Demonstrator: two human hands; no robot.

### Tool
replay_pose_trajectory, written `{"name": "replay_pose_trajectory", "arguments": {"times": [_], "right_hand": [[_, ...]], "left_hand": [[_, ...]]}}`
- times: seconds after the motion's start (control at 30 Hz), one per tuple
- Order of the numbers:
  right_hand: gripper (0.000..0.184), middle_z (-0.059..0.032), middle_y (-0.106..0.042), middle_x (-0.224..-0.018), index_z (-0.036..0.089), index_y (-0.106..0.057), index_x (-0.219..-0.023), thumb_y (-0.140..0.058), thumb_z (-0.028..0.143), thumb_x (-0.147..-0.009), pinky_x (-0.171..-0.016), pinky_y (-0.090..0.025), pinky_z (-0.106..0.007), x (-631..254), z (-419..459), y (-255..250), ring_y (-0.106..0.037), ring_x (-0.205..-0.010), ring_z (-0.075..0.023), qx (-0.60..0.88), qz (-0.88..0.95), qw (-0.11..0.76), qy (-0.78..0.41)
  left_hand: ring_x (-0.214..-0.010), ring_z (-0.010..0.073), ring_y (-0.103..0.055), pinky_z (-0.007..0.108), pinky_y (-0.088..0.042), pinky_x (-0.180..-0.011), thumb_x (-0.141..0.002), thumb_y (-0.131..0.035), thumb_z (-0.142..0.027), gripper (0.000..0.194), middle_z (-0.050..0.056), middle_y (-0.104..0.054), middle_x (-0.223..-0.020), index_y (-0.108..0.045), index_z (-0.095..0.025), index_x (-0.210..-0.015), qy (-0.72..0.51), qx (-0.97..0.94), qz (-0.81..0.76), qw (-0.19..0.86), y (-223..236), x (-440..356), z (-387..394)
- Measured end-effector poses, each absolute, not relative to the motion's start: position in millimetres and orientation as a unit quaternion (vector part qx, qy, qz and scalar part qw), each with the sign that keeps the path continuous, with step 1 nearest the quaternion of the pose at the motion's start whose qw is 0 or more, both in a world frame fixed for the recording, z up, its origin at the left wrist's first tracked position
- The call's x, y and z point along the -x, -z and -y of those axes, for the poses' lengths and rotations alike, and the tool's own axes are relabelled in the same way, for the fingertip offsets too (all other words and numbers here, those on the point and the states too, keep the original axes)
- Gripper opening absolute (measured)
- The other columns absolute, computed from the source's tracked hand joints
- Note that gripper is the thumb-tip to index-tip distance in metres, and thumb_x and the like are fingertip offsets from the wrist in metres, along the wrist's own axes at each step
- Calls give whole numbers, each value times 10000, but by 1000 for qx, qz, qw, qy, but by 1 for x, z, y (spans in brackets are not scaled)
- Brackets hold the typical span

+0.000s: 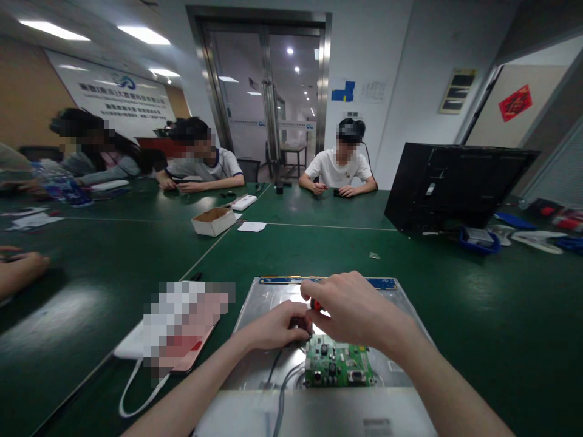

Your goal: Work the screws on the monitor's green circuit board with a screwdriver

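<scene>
Both hands were over the metal back panel (273, 300) lying flat on the green bench (478, 315), near edge, centre. Left hand (277, 328) was curled shut, fingertips pinched down at the panel just above the green circuit board (337, 366); couldn't tell what, if anything, it pinched. Right hand (353, 312) was closed around a small tool with a red handle (316, 304); only a bit of red showed between the fingers, tip hidden. The two hands were touching or nearly so, right partly over left.

Circuit board sat on the near half of the panel, just below the hands. Grey cables (280, 379) ran from the board's left side toward the near edge. A narrow blue strip board (382, 283) lay along the panel's far edge.

Left of the panel: a white power bank (132, 346) with a looped white cable (136, 394), and a blurred-out flat item on top of it.

Farther out: open cardboard box (214, 220) mid-bench, white paper slip (252, 226) beside it. Black monitor (455, 185) stood back-side-facing at far right, blue tray (476, 241) next to its base.

Three other people sat at the far side, hands on the bench. Another person's hand (20, 267) rested at the left edge.
</scene>
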State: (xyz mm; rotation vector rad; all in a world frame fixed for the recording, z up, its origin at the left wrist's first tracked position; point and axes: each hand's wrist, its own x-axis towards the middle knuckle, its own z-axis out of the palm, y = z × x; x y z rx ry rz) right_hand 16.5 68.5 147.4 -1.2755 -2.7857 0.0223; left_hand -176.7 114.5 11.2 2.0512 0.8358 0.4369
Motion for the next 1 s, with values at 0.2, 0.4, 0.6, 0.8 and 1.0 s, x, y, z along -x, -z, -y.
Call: {"name": "replay_pose_trajectory", "arguments": {"times": [0.2,0.4,0.6,0.8,1.0], "right_hand": [[80,-30,-745,-865,218,-595,-964,-574,276,-914,-510,-233,-279,-17,-70,-147,-677,-723,-186,424,905,32,-12],[141,-31,-744,-824,215,-634,-938,-594,350,-927,-517,-225,-274,-16,-71,-148,-661,-677,-177,437,899,39,3],[189,-29,-730,-769,221,-650,-847,-558,357,-942,-498,-185,-288,-16,-74,-146,-669,-676,-187,425,904,40,11],[94,-33,-737,-899,206,-590,-964,-552,219,-879,-510,-230,-275,-17,-69,-148,-661,-725,-177,405,912,56,-31],[101,-36,-729,-873,204,-589,-941,-583,233,-844,-520,-206,-276,-19,-69,-148,-630,-699,-165,409,910,60,-34]], "left_hand": [[-748,181,-609,269,-492,-708,-726,-639,-85,128,-6,-667,-790,-635,-167,-823,-171,-815,-332,443,-13,176,-115],[-767,183,-612,264,-475,-724,-722,-630,-88,93,3,-674,-802,-641,-165,-773,-169,-817,-331,441,-18,175,-114],[-759,185,-620,262,-466,-706,-721,-617,-77,101,7,-673,-790,-643,-160,-771,-160,-822,-320,443,-16,175,-116],[-803,195,-607,278,-466,-742,-753,-673,-127,76,20,-676,-850,-645,-151,-820,-159,-833,-326,418,-11,178,-118],[-774,176,-599,258,-457,-717,-763,-664,-118,72,1,-668,-814,-651,-154,-824,-153,-833,-320,426,-12,178,-118]]}}
